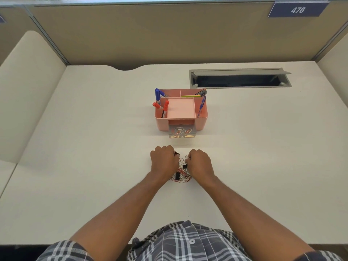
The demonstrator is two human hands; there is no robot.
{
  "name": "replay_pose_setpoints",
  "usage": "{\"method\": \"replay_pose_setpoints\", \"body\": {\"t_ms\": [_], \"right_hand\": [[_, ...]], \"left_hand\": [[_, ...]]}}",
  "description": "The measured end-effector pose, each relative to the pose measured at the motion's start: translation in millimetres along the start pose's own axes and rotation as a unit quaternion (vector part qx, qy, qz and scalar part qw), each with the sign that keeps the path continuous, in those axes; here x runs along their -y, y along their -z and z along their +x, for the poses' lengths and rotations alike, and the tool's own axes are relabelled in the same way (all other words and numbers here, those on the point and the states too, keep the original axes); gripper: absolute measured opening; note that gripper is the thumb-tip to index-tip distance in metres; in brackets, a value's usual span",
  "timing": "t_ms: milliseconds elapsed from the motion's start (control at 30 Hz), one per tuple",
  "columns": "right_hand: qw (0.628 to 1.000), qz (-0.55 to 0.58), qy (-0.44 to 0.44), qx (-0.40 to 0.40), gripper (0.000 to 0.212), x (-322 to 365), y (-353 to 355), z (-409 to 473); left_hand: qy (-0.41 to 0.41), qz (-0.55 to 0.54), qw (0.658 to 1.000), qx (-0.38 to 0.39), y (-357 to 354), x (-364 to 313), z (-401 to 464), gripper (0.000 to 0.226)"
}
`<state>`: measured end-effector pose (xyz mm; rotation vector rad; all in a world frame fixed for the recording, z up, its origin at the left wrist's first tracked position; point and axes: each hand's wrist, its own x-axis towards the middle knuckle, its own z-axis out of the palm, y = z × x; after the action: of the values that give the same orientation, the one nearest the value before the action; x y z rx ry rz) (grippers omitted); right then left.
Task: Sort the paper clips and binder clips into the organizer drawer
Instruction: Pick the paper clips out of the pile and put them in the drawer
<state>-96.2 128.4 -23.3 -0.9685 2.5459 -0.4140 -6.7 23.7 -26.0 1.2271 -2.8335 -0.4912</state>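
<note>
A: Looking down, what do you see around the person?

B: A pale cream surface inside a cubicle, with tan partition walls behind and at the sides. A blue number plate reading 476 hangs at the upper right of the back wall. A grey cable slot with its flap up is cut into the surface, right of centre and near the back.

A: And the organizer?

B: A pink organizer stands in the middle, just in front of the slot's left end. Blue and red markers lean in its left compartments, and pens in the right ones. Its clear drawer is pulled out toward the person, with some paper clips already lying in it.

A: Where is the rest of the pile?

B: A heap of paper clips, red and silver, lies on the surface nearer the person, well apart from the drawer, with a black binder clip in it.

A: And the hands?

B: The left hand and right hand sit on either side of the heap, touching it. Both sets of fingers are curled inward. Another black clip shows at the left fingertips and one more at the right, with something silver above it. I cannot tell whether the fingers are pinched on these, since the knuckles hide the tips.
</note>
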Motion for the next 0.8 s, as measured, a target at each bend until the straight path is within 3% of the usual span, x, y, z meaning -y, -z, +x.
{"method": "replay_pose_setpoints", "body": {"t_ms": [200, 467, 600, 700, 800], "right_hand": [[0.999, -0.035, 0.017, 0.018, 0.014, 11, 2, 1], [0.999, 0.029, 0.004, 0.029, 0.024, 8, 6, 7], [0.998, 0.048, -0.002, 0.038, 0.014, 4, 8, 8], [0.994, 0.1, -0.008, 0.043, 0.016, 1, 12, 6], [0.984, 0.172, -0.021, 0.031, 0.017, -1, 21, 2]], "left_hand": [[-0.006, 0.008, 1.0, 0.017, -2, 0, 3, 0.018], [0.018, -0.043, 0.998, 0.049, 2, 0, 7, 0.011], [0.01, -0.067, 0.996, 0.052, 8, -2, 6, 0.012], [0.02, -0.123, 0.991, 0.057, 10, 0, 4, 0.011], [0.047, -0.247, 0.966, 0.053, 18, 2, 1, 0.008]]}}
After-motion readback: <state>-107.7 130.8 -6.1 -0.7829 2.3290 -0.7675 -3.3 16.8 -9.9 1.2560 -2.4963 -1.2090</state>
